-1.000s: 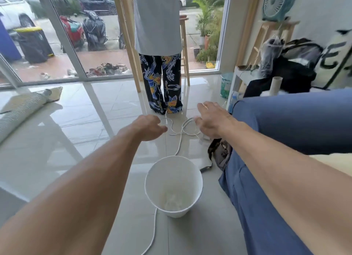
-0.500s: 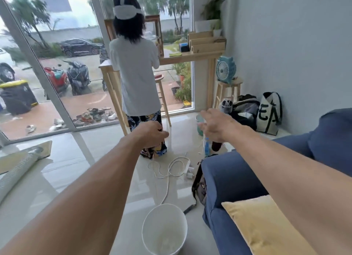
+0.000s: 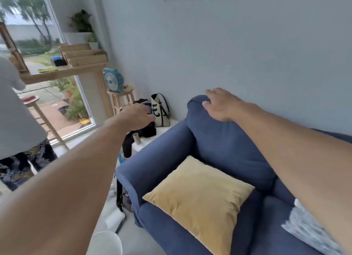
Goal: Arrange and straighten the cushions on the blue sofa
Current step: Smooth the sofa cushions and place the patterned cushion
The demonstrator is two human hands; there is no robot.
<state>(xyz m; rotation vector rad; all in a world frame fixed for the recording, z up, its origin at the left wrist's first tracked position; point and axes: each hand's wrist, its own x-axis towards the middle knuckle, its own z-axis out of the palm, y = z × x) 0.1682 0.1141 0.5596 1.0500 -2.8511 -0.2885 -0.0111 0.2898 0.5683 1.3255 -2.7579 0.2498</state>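
nearest you, a yellow cushion (image 3: pixel 200 198) lies flat and skewed on the seat of the blue sofa (image 3: pixel 152 165), between your two outstretched forearms and well short of both hands. a patterned grey-white cushion (image 3: pixel 312 230) peeks out at the right edge, partly under your right arm. further out, your right hand (image 3: pixel 221 106) rests with fingers spread on the top corner of the blue back cushion (image 3: pixel 228 146), holding nothing. your left hand (image 3: pixel 138 116) hovers loosely curled past the sofa's arm, empty, well apart from the right. behind it a cream tote bag (image 3: pixel 161 112) by the wall shows black letters, "e" and "a" readable.
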